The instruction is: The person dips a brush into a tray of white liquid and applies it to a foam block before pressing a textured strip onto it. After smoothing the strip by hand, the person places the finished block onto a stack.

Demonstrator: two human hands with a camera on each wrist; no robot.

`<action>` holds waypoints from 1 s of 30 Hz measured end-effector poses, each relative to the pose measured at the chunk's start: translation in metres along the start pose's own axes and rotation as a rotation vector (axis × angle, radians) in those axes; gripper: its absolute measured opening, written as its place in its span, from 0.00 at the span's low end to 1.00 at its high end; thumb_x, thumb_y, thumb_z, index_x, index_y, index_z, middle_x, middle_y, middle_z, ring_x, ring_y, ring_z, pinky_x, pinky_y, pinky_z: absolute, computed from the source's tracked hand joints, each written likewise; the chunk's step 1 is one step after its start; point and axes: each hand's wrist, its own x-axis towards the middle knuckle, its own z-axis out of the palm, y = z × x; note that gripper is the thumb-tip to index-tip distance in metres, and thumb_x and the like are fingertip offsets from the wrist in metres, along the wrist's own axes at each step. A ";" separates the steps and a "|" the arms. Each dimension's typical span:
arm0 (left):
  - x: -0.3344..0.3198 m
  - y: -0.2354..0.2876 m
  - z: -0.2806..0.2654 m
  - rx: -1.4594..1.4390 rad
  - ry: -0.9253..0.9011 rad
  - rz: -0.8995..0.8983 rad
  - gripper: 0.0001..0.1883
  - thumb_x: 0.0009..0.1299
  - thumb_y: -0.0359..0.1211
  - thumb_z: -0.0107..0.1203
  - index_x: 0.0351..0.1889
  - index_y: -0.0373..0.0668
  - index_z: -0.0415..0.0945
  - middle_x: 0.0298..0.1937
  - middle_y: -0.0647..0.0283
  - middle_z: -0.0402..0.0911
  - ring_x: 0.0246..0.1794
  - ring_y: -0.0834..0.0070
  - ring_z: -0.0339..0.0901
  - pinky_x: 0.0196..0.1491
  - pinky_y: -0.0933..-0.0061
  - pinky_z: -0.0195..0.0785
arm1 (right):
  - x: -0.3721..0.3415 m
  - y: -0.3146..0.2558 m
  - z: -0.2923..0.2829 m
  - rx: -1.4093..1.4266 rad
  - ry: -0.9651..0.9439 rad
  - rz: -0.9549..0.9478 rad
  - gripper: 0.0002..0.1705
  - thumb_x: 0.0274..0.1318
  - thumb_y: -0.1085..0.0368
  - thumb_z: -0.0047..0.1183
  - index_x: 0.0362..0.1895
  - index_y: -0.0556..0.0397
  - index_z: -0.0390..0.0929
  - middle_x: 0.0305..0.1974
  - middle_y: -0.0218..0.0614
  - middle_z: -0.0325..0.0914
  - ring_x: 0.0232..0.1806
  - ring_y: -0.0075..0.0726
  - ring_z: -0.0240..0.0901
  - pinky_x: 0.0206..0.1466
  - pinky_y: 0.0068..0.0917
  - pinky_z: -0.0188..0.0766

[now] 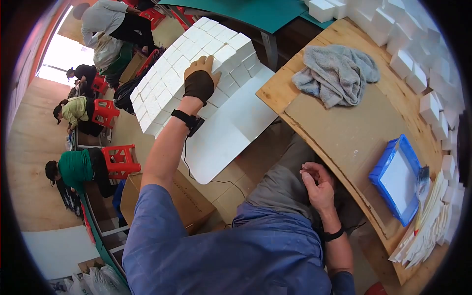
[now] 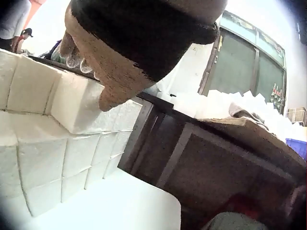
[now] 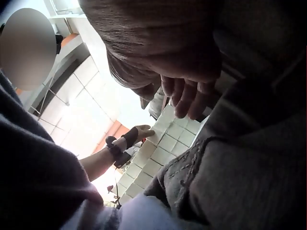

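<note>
My left hand (image 1: 199, 81), in a black fingerless glove, rests on the upper side of a large stack of white blocks (image 1: 169, 73). In the left wrist view its thumb reaches down over a slightly jutting white block (image 2: 76, 105) at the stack's edge, and its fingertips lie near the top behind it. The stack stands on a white board (image 1: 231, 142) with rounded corners. Over my lap, beside the wooden table's edge, hovers my bare right hand (image 1: 320, 189), fingers loosely bent with nothing in them.
On the wooden table (image 1: 334, 37) lie a grey towel (image 1: 339, 73), a cardboard sheet (image 1: 339, 123) and a blue tray (image 1: 386, 182) with a brush (image 1: 423, 182). More white blocks (image 1: 403, 61) line its far side. A cardboard box (image 1: 187, 204) stands below my left arm. Several people sit farther left.
</note>
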 end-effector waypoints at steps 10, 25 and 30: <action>-0.023 -0.007 0.016 -0.102 0.221 0.024 0.26 0.76 0.47 0.68 0.65 0.41 0.82 0.67 0.52 0.86 0.68 0.51 0.83 0.69 0.52 0.77 | 0.002 0.001 0.000 0.001 -0.011 0.011 0.15 0.78 0.72 0.62 0.64 0.57 0.82 0.57 0.36 0.88 0.58 0.30 0.86 0.66 0.30 0.81; -0.026 -0.014 0.042 -0.160 0.311 0.102 0.23 0.77 0.40 0.66 0.68 0.45 0.82 0.71 0.54 0.86 0.72 0.52 0.81 0.72 0.52 0.76 | 0.001 -0.003 0.002 -0.035 0.000 0.021 0.14 0.77 0.72 0.62 0.62 0.57 0.83 0.55 0.35 0.88 0.57 0.29 0.86 0.65 0.30 0.82; -0.032 -0.021 0.040 -0.259 0.286 0.043 0.21 0.77 0.37 0.66 0.67 0.46 0.83 0.71 0.55 0.86 0.73 0.52 0.81 0.73 0.52 0.76 | 0.004 -0.002 0.004 -0.035 -0.014 0.016 0.14 0.77 0.72 0.63 0.62 0.58 0.83 0.55 0.35 0.89 0.56 0.28 0.86 0.64 0.29 0.82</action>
